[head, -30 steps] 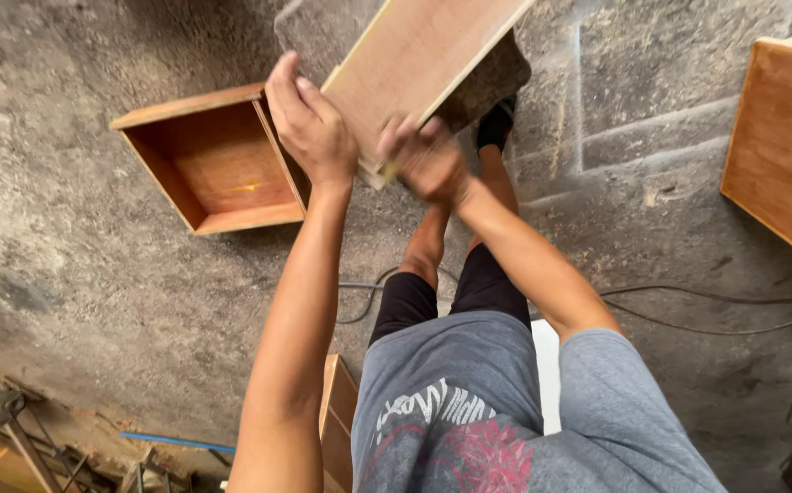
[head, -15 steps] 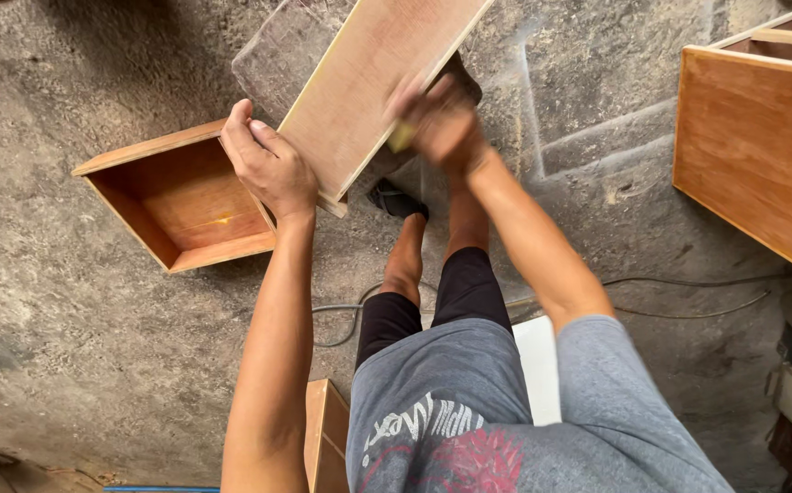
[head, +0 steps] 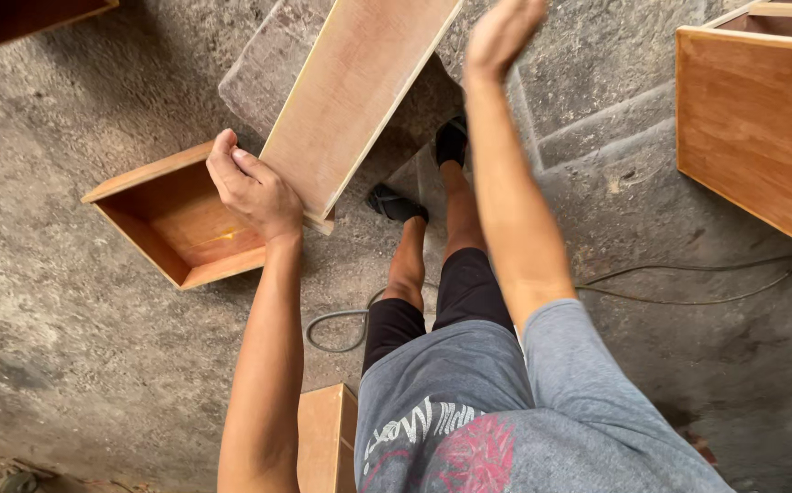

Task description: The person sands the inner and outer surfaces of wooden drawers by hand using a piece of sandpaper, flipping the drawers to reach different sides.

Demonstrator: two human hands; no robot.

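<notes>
Two hands up, one board. Left hand (head: 254, 187) clamped on lower left corner of plywood panel (head: 359, 96), fingers wrapped over the edge, thumb side on the face. Panel held tilted, long axis running up and to the right, top end out of frame. Right hand (head: 504, 32) raised at top edge of view, just right of panel's upper part, not gripping it; looks flat and open, empty, though motion blur makes finger spread hard to call. Open wooden box (head: 177, 219) on concrete floor (head: 67, 347) directly below left hand, open side up, near corner partly hidden behind panel's lower end. Larger wooden cabinet (head: 761, 119) at right, well apart. Small wooden piece (head: 327, 438) at bottom, beside left forearm. Grey cable (head: 688, 297) trailing across floor on right, looping behind legs. Feet in dark shoes (head: 396, 203) on floor under panel.
</notes>
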